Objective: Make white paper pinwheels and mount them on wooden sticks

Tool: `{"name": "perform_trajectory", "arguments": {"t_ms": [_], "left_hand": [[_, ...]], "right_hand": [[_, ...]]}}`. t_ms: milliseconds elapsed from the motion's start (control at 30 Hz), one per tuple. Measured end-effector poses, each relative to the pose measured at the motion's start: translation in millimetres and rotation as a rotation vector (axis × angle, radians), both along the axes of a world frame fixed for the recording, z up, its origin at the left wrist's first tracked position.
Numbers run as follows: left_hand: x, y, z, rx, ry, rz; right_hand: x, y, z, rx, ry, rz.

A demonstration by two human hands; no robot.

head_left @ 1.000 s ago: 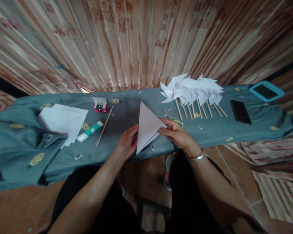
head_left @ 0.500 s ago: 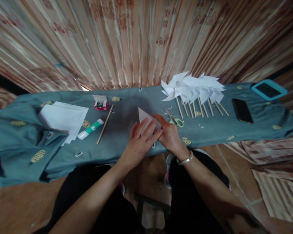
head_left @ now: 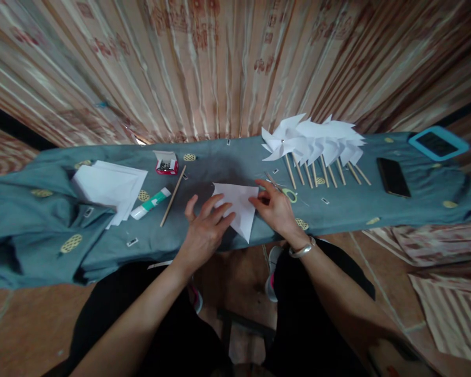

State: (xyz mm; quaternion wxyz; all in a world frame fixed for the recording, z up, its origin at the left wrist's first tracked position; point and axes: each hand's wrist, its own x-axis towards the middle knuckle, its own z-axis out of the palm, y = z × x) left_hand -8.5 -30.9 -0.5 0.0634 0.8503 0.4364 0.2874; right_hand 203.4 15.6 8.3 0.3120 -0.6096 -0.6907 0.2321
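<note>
A white sheet of paper (head_left: 243, 205) lies on the cloth-covered table in front of me, turned so that one corner points towards me. My left hand (head_left: 206, 226) is over its left side, fingers spread and partly covering the paper. At the right corner, my right hand (head_left: 275, 209) pinches the sheet between thumb and forefinger. Just beyond the right hand lie scissors (head_left: 289, 195) with yellow-green handles, partly hidden by the fingers. A wooden stick (head_left: 173, 196) rests to the left of the left hand.
Left of the stick are a glue stick (head_left: 151, 203), an open red box (head_left: 167, 164) of small metal pieces and stacked white paper (head_left: 110, 186). Several paper pinwheels (head_left: 314, 140) overlap at the back right. Further right lie a phone (head_left: 393, 178) and a blue-framed tablet (head_left: 438, 143).
The paper, folded to a triangle under both hands before, is now opened out flat. My left hand has moved left and spread; my right hand has shifted slightly right with the paper's corner.
</note>
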Motion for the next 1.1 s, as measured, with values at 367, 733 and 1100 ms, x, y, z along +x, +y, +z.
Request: {"name": "perform_trajectory", "arguments": {"t_ms": [367, 733, 1100], "left_hand": [[-13, -10, -12.8, -0.144, -0.026, 0.052], [-2, -9, -16.5, -0.227, -0.084, -0.047], [7, -3, -3.6, -0.469, -0.360, 0.094]], "right_hand": [[6, -34, -15, 0.352, -0.547, 0.602], [17, -37, -6, 0.366, -0.436, 0.640], [34, -15, -4, -0.234, -0.007, 0.523]]}}
